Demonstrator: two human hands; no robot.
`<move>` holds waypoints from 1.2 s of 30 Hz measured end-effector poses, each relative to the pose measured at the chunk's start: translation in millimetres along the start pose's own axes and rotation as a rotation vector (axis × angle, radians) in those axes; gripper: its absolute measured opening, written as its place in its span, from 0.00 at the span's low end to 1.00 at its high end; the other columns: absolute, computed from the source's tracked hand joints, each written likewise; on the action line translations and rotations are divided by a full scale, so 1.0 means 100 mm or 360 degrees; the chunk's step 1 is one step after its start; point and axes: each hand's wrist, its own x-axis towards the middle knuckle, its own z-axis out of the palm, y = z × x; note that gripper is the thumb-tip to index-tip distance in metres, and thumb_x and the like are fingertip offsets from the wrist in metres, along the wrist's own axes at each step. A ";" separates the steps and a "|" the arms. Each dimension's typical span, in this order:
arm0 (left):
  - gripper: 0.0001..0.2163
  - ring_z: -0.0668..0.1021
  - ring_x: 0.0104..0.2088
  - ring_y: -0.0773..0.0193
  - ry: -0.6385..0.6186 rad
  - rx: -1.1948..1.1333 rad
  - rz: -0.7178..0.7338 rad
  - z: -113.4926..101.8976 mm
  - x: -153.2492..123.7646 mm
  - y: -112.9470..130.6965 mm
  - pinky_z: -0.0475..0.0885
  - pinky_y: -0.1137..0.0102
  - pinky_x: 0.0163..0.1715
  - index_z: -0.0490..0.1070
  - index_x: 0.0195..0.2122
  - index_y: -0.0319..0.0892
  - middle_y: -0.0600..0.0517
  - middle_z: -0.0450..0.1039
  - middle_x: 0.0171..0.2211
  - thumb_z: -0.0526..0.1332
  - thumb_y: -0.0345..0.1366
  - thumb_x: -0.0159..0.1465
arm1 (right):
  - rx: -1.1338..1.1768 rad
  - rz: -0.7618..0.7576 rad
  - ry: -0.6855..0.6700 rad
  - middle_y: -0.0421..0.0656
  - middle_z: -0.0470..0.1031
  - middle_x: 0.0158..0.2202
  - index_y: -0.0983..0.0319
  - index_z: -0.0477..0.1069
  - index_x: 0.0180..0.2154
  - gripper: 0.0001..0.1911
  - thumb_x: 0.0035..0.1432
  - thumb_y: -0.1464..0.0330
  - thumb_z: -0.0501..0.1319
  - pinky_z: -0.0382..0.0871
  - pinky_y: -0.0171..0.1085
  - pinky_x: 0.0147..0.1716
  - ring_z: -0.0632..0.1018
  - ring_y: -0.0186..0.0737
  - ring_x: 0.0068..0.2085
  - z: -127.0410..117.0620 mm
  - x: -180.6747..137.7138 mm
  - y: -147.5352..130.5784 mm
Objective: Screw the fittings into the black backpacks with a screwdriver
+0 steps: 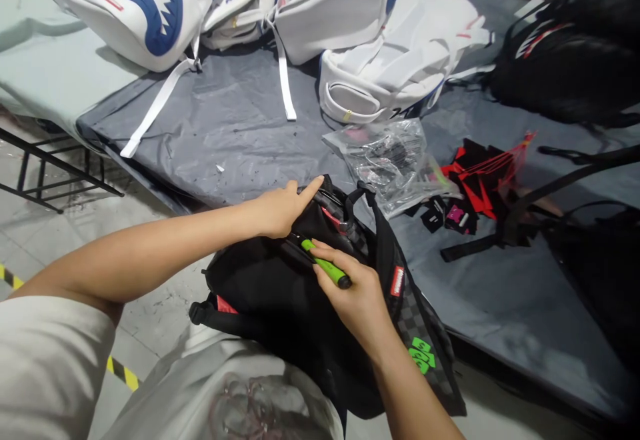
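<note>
A black backpack [270, 280] with grey checkered panels lies against my body at the table's edge. My left hand [285, 210] grips the backpack's upper edge, its index finger stretched along the black fabric near an opening with red trim. In my right hand [353, 287] is a pen-like tool with a bright green handle [327, 269] and a black end. Its thin tip points at the fabric just below my left hand; whether it touches cannot be made out. A shoulder strap with a red label [397, 281] runs beside my right hand.
White backpacks [360, 7] stand along the back of the grey-covered table [225, 113]. A clear plastic bag [390, 160] and black-and-red tags [475, 173] lie beyond the backpack. Black bags [575, 60] occupy the right side. A black metal rack [45, 167] stands at left.
</note>
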 end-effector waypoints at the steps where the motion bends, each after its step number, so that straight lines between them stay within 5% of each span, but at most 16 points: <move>1: 0.51 0.74 0.47 0.52 0.0008 -0.0008 0.0006 0.01 0.01 -0.01 0.71 0.67 0.38 0.16 0.68 0.47 0.36 0.52 0.59 0.58 0.26 0.58 | -0.0002 -0.0010 0.0003 0.45 0.75 0.50 0.61 0.75 0.45 0.12 0.59 0.73 0.60 0.72 0.42 0.53 0.77 0.40 0.51 0.01 0.00 0.00; 19: 0.51 0.73 0.47 0.51 0.0080 -0.0057 0.0031 0.06 0.02 -0.04 0.71 0.65 0.39 0.18 0.69 0.47 0.38 0.55 0.57 0.60 0.28 0.58 | -0.0113 -0.0179 0.0092 0.45 0.74 0.51 0.63 0.74 0.45 0.12 0.60 0.76 0.58 0.73 0.38 0.52 0.77 0.39 0.51 0.18 0.04 -0.16; 24: 0.51 0.73 0.47 0.51 0.0096 -0.0071 0.0049 0.08 0.01 -0.04 0.71 0.65 0.39 0.18 0.69 0.46 0.38 0.55 0.56 0.59 0.26 0.57 | -0.0382 -0.0247 0.0099 0.45 0.75 0.50 0.63 0.73 0.45 0.13 0.59 0.76 0.57 0.73 0.43 0.53 0.77 0.41 0.51 0.18 0.02 -0.14; 31: 0.51 0.73 0.48 0.50 0.0107 -0.0084 0.0056 0.06 -0.01 -0.04 0.71 0.66 0.40 0.19 0.69 0.45 0.36 0.55 0.58 0.59 0.25 0.56 | -0.0276 -0.0139 0.0169 0.46 0.74 0.51 0.62 0.73 0.46 0.12 0.61 0.74 0.58 0.72 0.45 0.53 0.76 0.41 0.51 0.21 -0.04 -0.12; 36: 0.50 0.74 0.47 0.50 0.0111 -0.0097 0.0070 0.09 0.00 -0.07 0.71 0.65 0.39 0.19 0.70 0.47 0.37 0.55 0.57 0.59 0.26 0.57 | -0.0010 -0.0093 0.0023 0.47 0.74 0.51 0.62 0.74 0.45 0.12 0.60 0.74 0.58 0.73 0.40 0.52 0.77 0.39 0.51 0.22 0.04 -0.14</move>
